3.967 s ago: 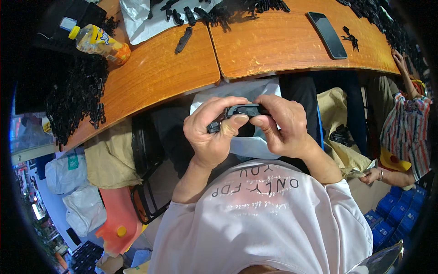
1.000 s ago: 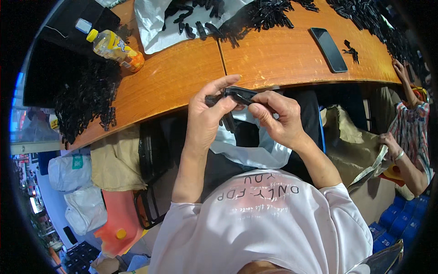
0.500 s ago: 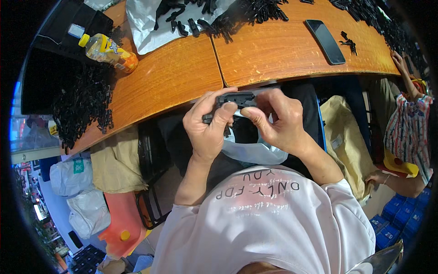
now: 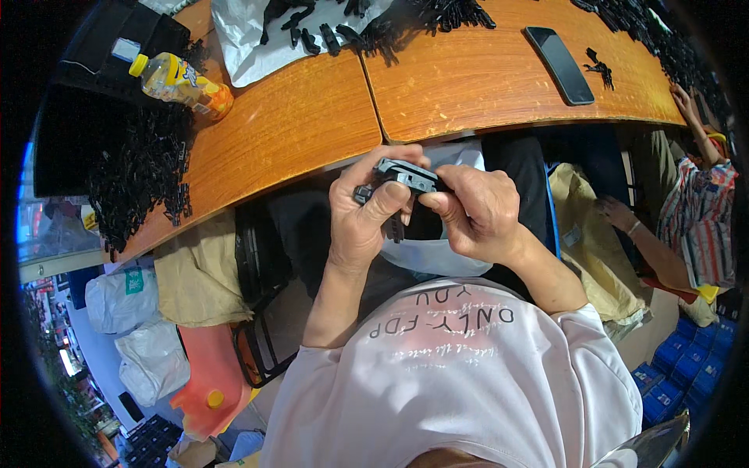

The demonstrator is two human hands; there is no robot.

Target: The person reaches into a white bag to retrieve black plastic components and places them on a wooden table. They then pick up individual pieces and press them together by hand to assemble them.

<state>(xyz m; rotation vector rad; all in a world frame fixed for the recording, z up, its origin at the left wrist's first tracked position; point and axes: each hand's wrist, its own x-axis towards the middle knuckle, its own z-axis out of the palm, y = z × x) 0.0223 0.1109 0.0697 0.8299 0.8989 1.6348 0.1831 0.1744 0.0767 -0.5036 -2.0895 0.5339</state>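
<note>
Above a pale plastic bag [image 4: 425,257] in my lap, I hold a small black plastic part [image 4: 407,176], long and slotted, just off the table's front edge. My left hand [image 4: 355,222] is closed around its left side, thumb pressed along the near face. My right hand [image 4: 488,210] pinches at the part's right end with thumb and forefinger. Those fingertips hide that end, so I cannot tell whether they hold a smaller piece too. A darker piece [image 4: 395,226] shows below my left fingers.
On the wooden table [image 4: 296,117] lie a heap of black plastic parts [image 4: 144,168], a drink bottle [image 4: 181,84], a white sheet bearing more parts, and a phone [image 4: 559,66]. A co-worker's arm [image 4: 655,249] reaches over a beige sack [image 4: 589,242] at right.
The black part has turned in my hands, its right end dipping and its slotted face showing more. The co-worker's lower arm has moved up to the beige sack.
</note>
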